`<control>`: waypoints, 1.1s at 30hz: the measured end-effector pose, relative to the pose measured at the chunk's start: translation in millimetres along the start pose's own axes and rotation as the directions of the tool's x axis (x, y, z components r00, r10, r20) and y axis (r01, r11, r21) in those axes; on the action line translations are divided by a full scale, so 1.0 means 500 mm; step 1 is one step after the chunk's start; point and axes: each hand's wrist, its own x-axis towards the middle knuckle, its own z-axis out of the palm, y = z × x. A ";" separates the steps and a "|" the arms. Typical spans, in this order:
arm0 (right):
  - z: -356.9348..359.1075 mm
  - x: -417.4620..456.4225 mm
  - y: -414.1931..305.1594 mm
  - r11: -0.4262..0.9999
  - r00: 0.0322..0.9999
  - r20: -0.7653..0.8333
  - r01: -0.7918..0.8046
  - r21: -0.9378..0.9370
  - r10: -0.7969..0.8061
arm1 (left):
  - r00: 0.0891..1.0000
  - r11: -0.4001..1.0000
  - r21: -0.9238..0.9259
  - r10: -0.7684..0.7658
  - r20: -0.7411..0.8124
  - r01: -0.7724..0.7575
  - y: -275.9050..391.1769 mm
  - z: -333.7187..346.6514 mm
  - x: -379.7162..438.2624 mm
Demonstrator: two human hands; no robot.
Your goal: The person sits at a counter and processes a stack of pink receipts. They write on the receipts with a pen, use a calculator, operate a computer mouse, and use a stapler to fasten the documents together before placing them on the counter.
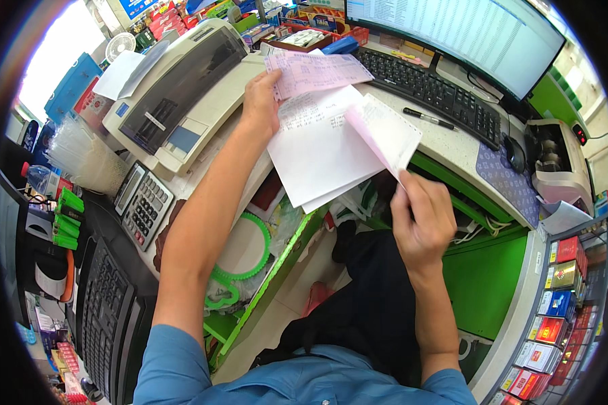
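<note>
My left hand point(261, 101) grips the left edge of pink printed form sheets point(319, 74) with punched sprocket holes. Beneath them, white paper sheets point(314, 152) bearing handwriting jut out over the counter's front edge. My right hand point(421, 217) pinches the lower corner of a thin white-and-pink form sheet point(392, 126), which curls and lies tilted over the white sheets. How far the stacked papers are joined is hidden. A black pen point(429, 119) rests on the counter to the right of the papers, in front of a black keyboard point(425, 86).
A dot-matrix printer point(177, 96) stands at the left, with a desk calculator point(143, 205) nearer me. Below, an open green drawer point(271, 283) holds a green-rimmed round mirror point(243, 245). At the right are a mouse point(514, 153), a banknote counter point(560, 167) and a cigarette rack point(544, 324). A monitor point(461, 38) stands behind.
</note>
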 end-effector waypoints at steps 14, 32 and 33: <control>-0.176 -0.138 -0.028 0.955 0.956 -0.009 -0.295 -0.024 0.294 | 0.974 0.976 -0.078 -0.210 -0.085 0.203 0.047 0.011 -0.010; -0.203 -0.193 -0.117 0.970 0.917 0.325 -0.244 -0.005 0.232 | 0.794 0.855 -0.368 -0.081 0.603 0.366 0.157 0.223 -0.455; -0.179 -0.221 -0.113 0.962 0.881 0.398 -0.274 -0.011 0.256 | 0.729 0.736 -0.449 -0.088 0.678 0.507 0.135 0.220 -0.478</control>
